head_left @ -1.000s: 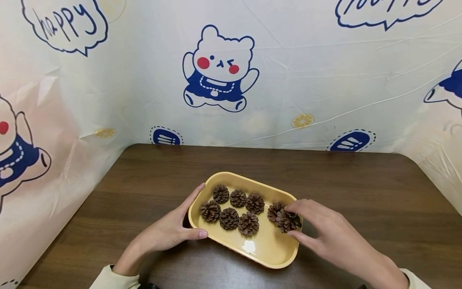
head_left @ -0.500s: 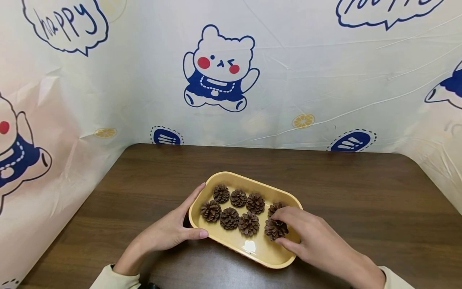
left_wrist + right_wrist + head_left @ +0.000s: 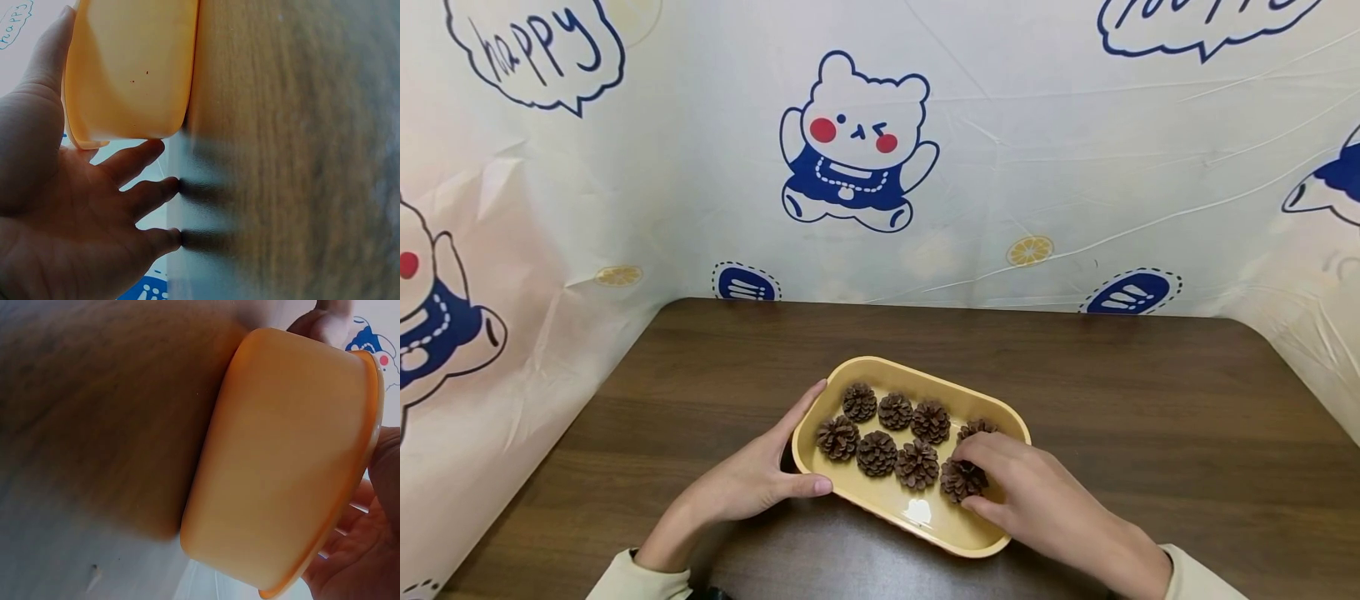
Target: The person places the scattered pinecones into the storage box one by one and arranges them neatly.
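A yellow rectangular plastic tray [image 3: 962,537] sits at a slant on the table, with several brown pine cones [image 3: 877,454] standing in two rows inside. My left hand [image 3: 748,475] holds the tray's left end, thumb at the near rim and index finger along the far side. In the left wrist view its other fingers [image 3: 156,190] spread below the tray's end. Over the right end, my right hand [image 3: 1045,500] pinches a pine cone [image 3: 962,479] between thumb and fingers, low inside the tray. Another pine cone [image 3: 977,428] is partly hidden behind those fingers. The tray's wall hides the held cone in the right wrist view.
The dark brown wooden table [image 3: 760,350] extends around the tray on all sides. Behind it and at both sides hangs a pale printed sheet [image 3: 1000,167] with cartoon bears and lettering.
My right hand has moved left and inward over the tray, carrying its pine cone from the right rim to beside the near row. The left hand and the tray have hardly moved.
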`<state>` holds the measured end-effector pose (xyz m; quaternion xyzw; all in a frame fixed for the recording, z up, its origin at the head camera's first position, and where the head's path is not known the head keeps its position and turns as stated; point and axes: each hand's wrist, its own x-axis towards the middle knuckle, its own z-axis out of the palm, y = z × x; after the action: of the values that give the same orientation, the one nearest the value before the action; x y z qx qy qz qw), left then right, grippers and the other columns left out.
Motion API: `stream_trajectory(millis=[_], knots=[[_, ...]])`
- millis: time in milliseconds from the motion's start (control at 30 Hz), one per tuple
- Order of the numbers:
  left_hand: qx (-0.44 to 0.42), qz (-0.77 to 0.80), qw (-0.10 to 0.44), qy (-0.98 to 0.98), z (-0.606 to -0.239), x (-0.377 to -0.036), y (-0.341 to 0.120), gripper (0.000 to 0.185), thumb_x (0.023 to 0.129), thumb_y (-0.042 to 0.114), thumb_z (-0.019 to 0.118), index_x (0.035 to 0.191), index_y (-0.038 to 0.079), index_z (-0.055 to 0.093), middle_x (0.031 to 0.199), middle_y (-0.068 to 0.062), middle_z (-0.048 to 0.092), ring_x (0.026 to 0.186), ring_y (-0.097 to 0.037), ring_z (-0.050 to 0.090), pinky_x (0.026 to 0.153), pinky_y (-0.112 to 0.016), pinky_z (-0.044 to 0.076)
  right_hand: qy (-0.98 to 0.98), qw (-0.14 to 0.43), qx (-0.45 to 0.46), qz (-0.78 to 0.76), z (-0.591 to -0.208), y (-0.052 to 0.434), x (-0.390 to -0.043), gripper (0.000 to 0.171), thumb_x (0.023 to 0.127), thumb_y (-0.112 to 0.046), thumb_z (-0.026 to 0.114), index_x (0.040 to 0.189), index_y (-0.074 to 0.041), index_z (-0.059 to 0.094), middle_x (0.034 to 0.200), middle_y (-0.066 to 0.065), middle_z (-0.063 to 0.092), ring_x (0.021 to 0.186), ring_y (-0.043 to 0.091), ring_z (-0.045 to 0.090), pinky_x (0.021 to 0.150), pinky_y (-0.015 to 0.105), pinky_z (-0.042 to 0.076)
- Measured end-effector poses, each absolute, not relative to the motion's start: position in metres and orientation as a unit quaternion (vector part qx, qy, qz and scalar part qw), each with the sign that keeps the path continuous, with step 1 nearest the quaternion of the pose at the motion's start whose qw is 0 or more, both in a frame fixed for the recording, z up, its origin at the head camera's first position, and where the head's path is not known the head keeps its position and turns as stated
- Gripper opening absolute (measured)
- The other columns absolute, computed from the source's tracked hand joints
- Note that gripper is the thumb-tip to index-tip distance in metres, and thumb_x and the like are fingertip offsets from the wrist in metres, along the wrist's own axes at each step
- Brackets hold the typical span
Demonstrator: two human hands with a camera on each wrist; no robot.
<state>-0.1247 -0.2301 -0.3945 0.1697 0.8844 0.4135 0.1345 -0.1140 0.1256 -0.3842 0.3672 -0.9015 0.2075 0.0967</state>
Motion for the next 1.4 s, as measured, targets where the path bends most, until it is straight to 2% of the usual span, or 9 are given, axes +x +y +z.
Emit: stream_trajectory(millis=[467,933,1400], knots=[[0.169,0.412,0.134,0.885,-0.3941,-0.1246,-0.2298,0.112,0.089,0.043,0.083,0.169,0.039,0.004,0.176,-0.012,0.018,0.152,-0.048,0.033,0.119,-0.07,0.029,-0.913,0.074,0.358,0.182,-0.3848,0.1205,-0.1158,0.042,0.08,-0.019,0.091,0.117,-0.015,0.073,0.12,0.0,0.074,0.114,0.022,0.069,0.097,0.043,0.058],[0.169,0.413,0.134,0.885,-0.394,-0.1247,-0.2297,0.113,0.089,0.043,0.083,0.169,0.039,0.004,0.176,-0.011,0.016,0.152,-0.048,0.032,0.119,-0.071,0.028,-0.913,0.083,0.364,0.164,-0.3847,0.1191,-0.1165,0.04,0.078,-0.018,0.092,0.113,-0.018,0.072,0.117,-0.002,0.073,0.111,0.02,0.068,0.093,0.041,0.059],[0.17,0.415,0.135,0.884,-0.3945,-0.1245,-0.2299,0.113,0.089,0.043,0.083,0.169,0.038,0.004,0.176,-0.01,0.016,0.153,-0.047,0.032,0.119,-0.07,0.028,-0.912,0.067,0.373,0.159,-0.3832,0.1182,-0.1172,0.039,0.08,-0.018,0.091,0.113,-0.017,0.071,0.114,-0.003,0.072,0.106,0.017,0.068,0.088,0.04,0.059]])
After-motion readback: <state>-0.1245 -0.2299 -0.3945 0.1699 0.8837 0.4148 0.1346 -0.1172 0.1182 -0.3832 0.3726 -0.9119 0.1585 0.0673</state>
